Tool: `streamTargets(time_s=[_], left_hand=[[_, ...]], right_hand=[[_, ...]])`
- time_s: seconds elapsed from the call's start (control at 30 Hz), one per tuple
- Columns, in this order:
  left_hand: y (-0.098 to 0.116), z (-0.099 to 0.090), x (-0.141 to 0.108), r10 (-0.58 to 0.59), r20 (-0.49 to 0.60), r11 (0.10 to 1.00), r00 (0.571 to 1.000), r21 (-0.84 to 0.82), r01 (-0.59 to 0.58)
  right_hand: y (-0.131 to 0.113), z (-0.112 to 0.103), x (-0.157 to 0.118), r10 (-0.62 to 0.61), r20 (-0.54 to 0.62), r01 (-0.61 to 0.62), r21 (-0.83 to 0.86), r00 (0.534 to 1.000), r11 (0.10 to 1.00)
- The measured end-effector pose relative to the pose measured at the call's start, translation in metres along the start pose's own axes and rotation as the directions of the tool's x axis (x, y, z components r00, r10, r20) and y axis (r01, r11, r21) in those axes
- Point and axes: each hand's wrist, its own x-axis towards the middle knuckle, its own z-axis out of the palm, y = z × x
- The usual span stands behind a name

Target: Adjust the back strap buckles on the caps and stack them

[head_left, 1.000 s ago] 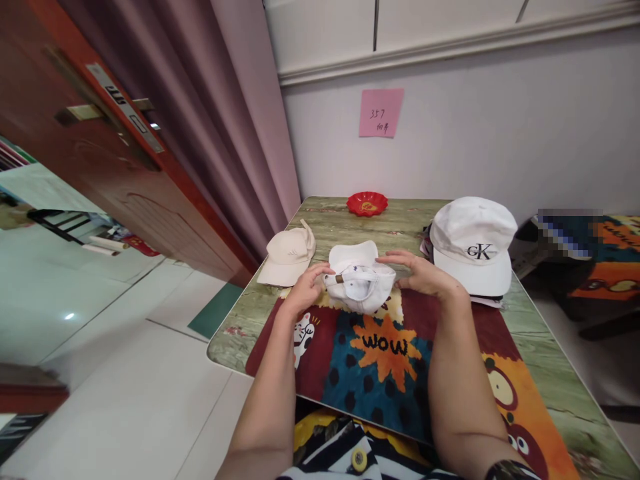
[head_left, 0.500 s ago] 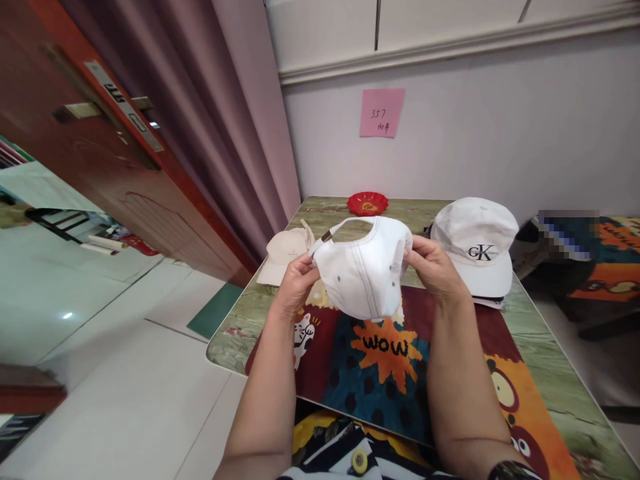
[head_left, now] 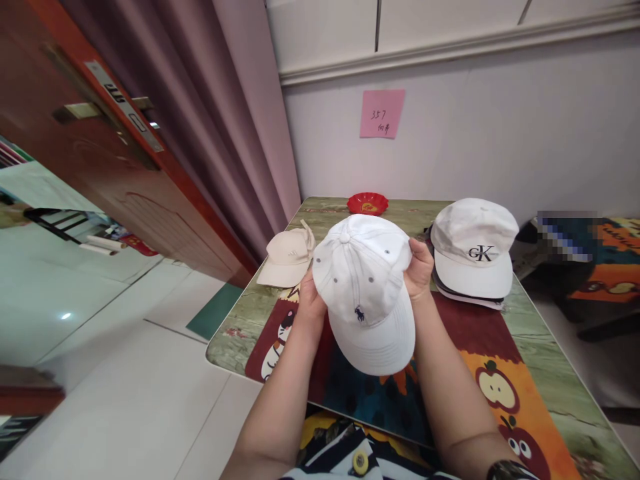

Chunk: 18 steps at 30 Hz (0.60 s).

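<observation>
A white cap (head_left: 367, 280) with a small dark blue emblem is held above the table, its crown up and its brim toward me. My left hand (head_left: 311, 297) grips its left side, the fingers partly hidden behind the cap. On the right side, my right hand (head_left: 419, 268) holds the edge with fingers curled under it. A beige cap (head_left: 287, 257) lies on the table to the left. To the right sits a stack of caps with a white "CK" cap (head_left: 475, 247) on top.
A red scalloped dish (head_left: 367, 203) stands at the back of the green wood-patterned table (head_left: 540, 340). A colourful mat (head_left: 455, 323) lies under my arms. A pink note (head_left: 382, 113) is on the wall. The wooden door (head_left: 125, 167) and curtain stand at the left.
The held white cap has turned so its crown, emblem and brim now show instead of its back strap. Both hands have shifted their hold along its sides.
</observation>
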Motion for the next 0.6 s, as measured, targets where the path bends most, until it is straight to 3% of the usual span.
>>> streamTargets(time_s=[0.13, 0.33, 0.43, 0.6], left_hand=[[-0.003, 0.009, -0.010, -0.017, 0.075, 0.999, 0.997, -0.047, 0.021], [-0.005, 0.022, -0.020, -0.048, 0.174, 0.999, 0.984, 0.015, 0.046], [0.002, 0.028, -0.020, -0.035, 0.166, 0.999, 0.985, -0.002, 0.036], [0.013, 0.034, -0.012, -0.008, 0.130, 0.999, 0.991, -0.051, 0.014]], right_hand=[[0.004, -0.006, 0.006, -0.049, -0.028, 0.050, 0.017, 0.998, 0.999], [0.012, -0.007, 0.006, -0.055, -0.069, 0.057, 0.035, 0.996, 0.998], [0.012, 0.002, 0.000, -0.032, -0.027, 0.034, 0.076, 0.999, 0.997], [0.012, 0.026, -0.014, -0.100, 0.069, 0.091, 0.130, 0.993, 0.987]])
